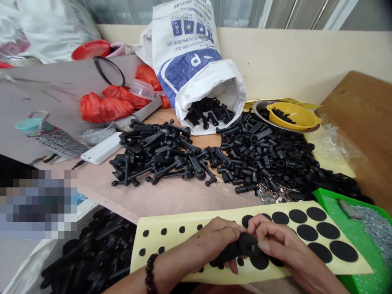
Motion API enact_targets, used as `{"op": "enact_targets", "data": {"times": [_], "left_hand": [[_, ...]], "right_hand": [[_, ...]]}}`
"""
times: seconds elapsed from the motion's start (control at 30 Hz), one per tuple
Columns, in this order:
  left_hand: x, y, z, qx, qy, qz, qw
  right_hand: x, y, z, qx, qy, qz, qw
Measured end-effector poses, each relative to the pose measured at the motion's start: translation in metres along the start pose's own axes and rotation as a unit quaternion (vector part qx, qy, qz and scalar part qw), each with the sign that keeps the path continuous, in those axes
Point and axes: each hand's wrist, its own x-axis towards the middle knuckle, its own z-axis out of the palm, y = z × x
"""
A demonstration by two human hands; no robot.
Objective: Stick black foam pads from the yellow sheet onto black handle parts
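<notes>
Many loose black parts (92, 249) lie heaped at the lower left. Next to them begins a yellow sheet (153, 241), dotted on this side with small black pads (163, 231). A dark beaded bracelet (150, 271) circles the left wrist; the left hand (214, 239) is closed around a black piece (228, 254), which sits under the palm and thumb, with one fingertip showing below it. The rounded end of the piece sticks out to the right, between the two hands and above the sheet. At that end's right edge is the right hand (277, 243), thumb against it and fingers bent; I cannot tell whether they pinch anything. Beyond, large black discs (328, 230) cover the sheet, and a green tray (326, 199) stands furthest right.
</notes>
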Motion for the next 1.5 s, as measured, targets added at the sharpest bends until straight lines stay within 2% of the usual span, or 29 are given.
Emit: {"op": "enact_targets", "data": {"times": [0.4,0.67,0.93,1.13,1.23,1.33,1.5], "left_hand": [[0.002,-0.007,0.001,-0.013,0.002,-0.002,1.0],[0.003,-0.006,0.001,-0.003,-0.001,-0.003,1.0],[0.003,-0.02,0.004,0.017,0.07,0.023,0.997],[0.0,-0.019,0.009,0.028,0.124,0.069,0.989],[-0.004,-0.02,0.009,0.006,0.125,0.083,0.989],[-0.006,-0.025,0.009,-0.038,0.114,0.091,0.989],[-0.01,-0.027,0.007,-0.068,0.117,0.094,0.986]], "right_hand": [[-0.003,0.003,0.001,-0.005,-0.004,-0.004,1.0],[-0.001,0.003,0.005,-0.003,0.021,-0.023,1.0],[-0.001,0.006,0.008,-0.127,0.037,-0.059,0.989],[-0.008,0.001,0.017,-0.254,0.069,-0.085,0.961],[-0.014,0.001,0.019,-0.203,0.074,-0.07,0.974],[-0.017,0.001,0.022,-0.06,0.086,-0.032,0.994],[-0.017,0.005,0.035,0.157,0.087,0.005,0.984]]}}
